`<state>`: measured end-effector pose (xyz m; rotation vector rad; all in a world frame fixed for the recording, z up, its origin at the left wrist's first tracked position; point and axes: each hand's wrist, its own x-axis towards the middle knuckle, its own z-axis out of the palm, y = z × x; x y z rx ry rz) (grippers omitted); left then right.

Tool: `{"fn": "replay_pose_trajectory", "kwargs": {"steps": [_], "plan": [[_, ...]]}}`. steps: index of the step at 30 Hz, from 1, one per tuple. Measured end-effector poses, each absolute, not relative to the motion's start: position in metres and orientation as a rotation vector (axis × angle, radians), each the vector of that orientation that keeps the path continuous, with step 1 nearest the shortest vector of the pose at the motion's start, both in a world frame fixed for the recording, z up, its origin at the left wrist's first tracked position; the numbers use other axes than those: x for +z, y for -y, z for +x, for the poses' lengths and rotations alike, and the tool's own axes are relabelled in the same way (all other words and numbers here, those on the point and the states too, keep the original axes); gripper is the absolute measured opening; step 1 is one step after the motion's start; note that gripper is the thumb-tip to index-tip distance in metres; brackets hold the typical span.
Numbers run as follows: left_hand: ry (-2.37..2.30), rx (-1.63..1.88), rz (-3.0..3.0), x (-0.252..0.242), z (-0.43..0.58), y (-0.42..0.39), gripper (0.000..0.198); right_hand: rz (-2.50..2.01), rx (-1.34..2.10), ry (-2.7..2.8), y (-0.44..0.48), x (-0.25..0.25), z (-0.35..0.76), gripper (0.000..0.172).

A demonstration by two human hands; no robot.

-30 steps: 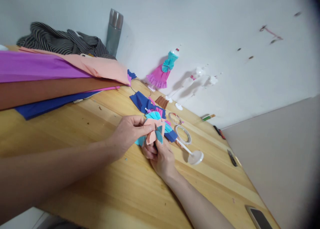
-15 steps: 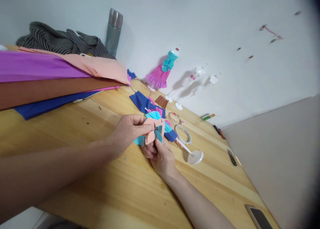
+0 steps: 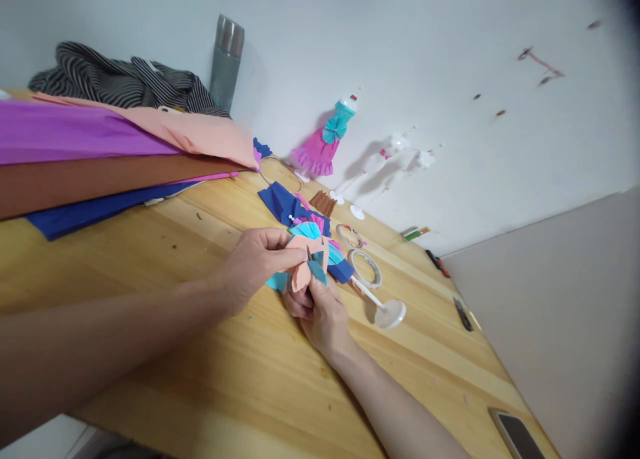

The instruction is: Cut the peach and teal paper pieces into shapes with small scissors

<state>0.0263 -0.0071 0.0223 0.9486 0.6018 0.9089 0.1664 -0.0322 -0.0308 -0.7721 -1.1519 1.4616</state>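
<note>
My left hand (image 3: 253, 265) is closed, thumb and fingers pinching a piece of peach crepe paper (image 3: 315, 245). A loose-looking flap of that paper hangs down between the hands. My right hand (image 3: 320, 312) is wrapped around small teal scissors (image 3: 317, 272), their dark blade at the paper; the handles are hidden in my fingers. Just behind the hands lies a doll-like stand dressed in turquoise and blue crepe paper, its white base (image 3: 390, 313) toward the right. A turquoise paper scrap (image 3: 277, 281) shows beneath my left fingers.
Stacked crepe paper sheets (image 3: 90, 135) and a striped cloth (image 3: 125, 82) lie at the left, by a grey flask (image 3: 227, 65). A dressed stand (image 3: 320, 149) is against the wall. Tape rolls (image 3: 366, 268), a utility knife (image 3: 463, 315) and a phone (image 3: 517, 435) are on the right.
The scissor blades have come closer together, and the teal part has shifted slightly down and right. Both hands stay in nearly the same place, still gripping the paper and scissors.
</note>
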Motion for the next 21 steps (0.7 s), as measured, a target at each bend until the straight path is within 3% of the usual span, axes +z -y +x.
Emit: {"fn": "replay_pose_trajectory", "kwargs": {"steps": [21], "plan": [[-0.612,0.959,0.978,0.0135,0.0235,0.0021,0.025,-0.847,1.450,1.151,0.0317,-0.0298,0.1677,0.047]]}}
